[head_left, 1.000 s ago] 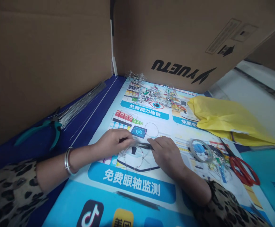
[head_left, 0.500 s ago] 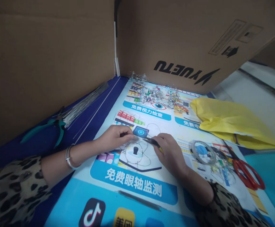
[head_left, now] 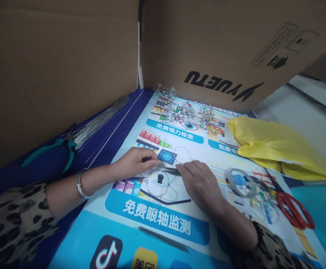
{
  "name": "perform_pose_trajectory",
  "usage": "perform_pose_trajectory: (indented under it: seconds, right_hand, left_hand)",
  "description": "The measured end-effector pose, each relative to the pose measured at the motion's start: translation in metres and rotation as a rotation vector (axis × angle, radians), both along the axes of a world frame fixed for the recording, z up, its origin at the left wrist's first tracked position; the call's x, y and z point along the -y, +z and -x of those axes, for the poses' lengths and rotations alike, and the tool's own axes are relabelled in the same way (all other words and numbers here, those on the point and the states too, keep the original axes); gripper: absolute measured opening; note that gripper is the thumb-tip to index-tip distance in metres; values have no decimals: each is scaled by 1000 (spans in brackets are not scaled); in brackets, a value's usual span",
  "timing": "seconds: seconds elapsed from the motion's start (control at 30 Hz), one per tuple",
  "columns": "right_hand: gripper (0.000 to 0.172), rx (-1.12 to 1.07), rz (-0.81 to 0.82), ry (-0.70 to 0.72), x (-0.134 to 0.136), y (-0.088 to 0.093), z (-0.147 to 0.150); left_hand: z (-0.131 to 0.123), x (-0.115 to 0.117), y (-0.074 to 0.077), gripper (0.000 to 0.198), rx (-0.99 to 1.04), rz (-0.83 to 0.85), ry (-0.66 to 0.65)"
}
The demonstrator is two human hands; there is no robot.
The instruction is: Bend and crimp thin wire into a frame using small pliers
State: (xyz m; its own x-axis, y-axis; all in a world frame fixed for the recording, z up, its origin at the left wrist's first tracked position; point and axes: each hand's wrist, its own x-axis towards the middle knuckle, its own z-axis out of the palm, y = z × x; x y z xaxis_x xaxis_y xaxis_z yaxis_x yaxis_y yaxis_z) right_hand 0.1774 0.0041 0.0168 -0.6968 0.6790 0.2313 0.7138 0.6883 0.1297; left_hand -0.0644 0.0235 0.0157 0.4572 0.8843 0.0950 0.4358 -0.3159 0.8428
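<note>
My left hand [head_left: 137, 161] is closed in a pinch on thin wire, of which little shows at the fingertips. In my right hand [head_left: 200, 181] is a pair of small dark-tipped pliers [head_left: 171, 171], its jaws pointing left, close to my left fingertips. The handles are mostly covered by my palm. Below and around the jaws spreads a looped wire piece [head_left: 167, 200] with small beads, resting on the printed poster [head_left: 163, 233]. Whether the jaws grip the wire is too small to tell.
Teal-handled pliers [head_left: 70, 155] and a bundle of straight wires [head_left: 102, 121] lie at left. Beaded wire tangles [head_left: 206, 116] sit at the back. At right are a clear tape roll [head_left: 252, 188], red scissors [head_left: 295, 211] and a yellow bag [head_left: 275, 144]. Cardboard walls [head_left: 67, 67] stand behind.
My right hand has turned over, knuckles more upward, and the pliers' jaws have shifted slightly left and down toward my left fingertips. My left hand keeps its pinch nearly in place.
</note>
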Motion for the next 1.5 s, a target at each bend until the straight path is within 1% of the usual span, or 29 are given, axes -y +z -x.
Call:
perform_pose_trajectory:
  seconds: [0.23,0.33,0.53,0.7,1.03,1.23,1.5]
  right_hand:
    - [20,74,70,-10,1,10,5]
    - [17,99,72,4,0,13,7]
    - [14,124,45,49,-3,13,8]
    - [12,126,24,75,-4,12,8]
    - [14,134,-1,73,-3,10,9]
    - [18,184,-15,76,1,18,13]
    - [16,230,-65,65,9,23,19]
  left_hand:
    - [-1,1,2,27,-24,-45,11]
    - [-1,1,4,25,-21,-49,-5]
    - [-1,1,6,21,-44,-80,-32]
    - [-2,1,6,21,-52,-70,-38]
    - [-1,2,5,20,-72,-90,-39]
    - [-2,2,6,21,-68,-87,-44]
    - [-2,3,6,18,-72,-103,-32]
